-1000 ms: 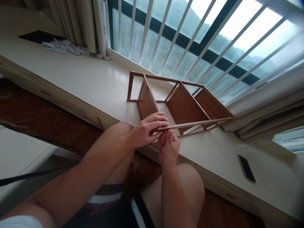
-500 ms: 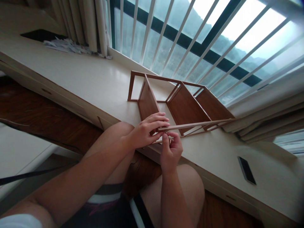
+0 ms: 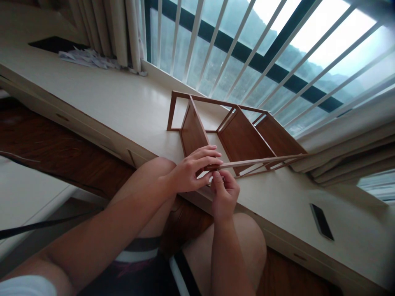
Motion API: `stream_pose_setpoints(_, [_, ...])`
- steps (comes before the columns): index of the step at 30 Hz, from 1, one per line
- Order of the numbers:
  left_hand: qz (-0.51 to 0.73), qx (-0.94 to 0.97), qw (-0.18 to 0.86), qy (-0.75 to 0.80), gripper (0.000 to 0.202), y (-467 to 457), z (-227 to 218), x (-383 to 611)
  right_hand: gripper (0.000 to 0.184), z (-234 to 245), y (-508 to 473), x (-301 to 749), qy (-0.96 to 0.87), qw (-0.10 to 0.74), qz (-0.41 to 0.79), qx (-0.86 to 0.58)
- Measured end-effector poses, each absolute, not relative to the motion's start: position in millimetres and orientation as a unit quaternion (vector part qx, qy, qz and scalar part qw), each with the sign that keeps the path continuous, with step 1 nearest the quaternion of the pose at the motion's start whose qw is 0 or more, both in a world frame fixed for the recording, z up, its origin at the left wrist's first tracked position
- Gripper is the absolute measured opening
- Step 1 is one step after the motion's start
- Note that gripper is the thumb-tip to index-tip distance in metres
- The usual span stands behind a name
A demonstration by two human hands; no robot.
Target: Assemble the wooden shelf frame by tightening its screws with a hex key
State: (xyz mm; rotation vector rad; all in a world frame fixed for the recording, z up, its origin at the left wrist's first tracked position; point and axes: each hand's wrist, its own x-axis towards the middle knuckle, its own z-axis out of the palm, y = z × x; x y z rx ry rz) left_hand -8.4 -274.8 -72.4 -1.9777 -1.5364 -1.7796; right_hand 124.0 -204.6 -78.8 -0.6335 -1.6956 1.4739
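A brown wooden shelf rack (image 3: 245, 135) lies on its side on the pale ledge, its boards standing upright between thin rails. My left hand (image 3: 193, 170) grips the near end of the rack's front rail, fingers over the top and thumb below. Just beneath that same rail end, my right hand (image 3: 225, 191) has thumb and forefinger pinched together against the wood. Whatever small piece is in that pinch is too small and too covered by the fingers to name.
On the ledge (image 3: 123, 98) a dark phone (image 3: 321, 222) lies to the right. Crumpled white paper strips (image 3: 88, 57) and a flat black object (image 3: 57, 44) lie at the far left, by the curtain (image 3: 117, 33). Behind the rack stands a barred window (image 3: 212, 45).
My right hand has shifted and turned slightly at the rail end, still pinching. My left hand keeps its hold. The whole view has moved a little.
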Motion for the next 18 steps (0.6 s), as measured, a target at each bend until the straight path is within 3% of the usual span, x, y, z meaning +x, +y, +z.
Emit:
stream_pose_setpoints(5, [-0.572,-0.647,0.031,-0.503,0.039,-275.7,-71.5,-8.7,0.024,-84.6,-199.2,124.1,-0.594,0.341,0.693,-0.225])
stream_pose_setpoints(18, [-0.582,-0.629,0.038,-0.514,0.032,-274.2,-74.3,-3.9,0.017,-83.9,-203.6,130.4,-0.613,0.366,0.666,-0.217])
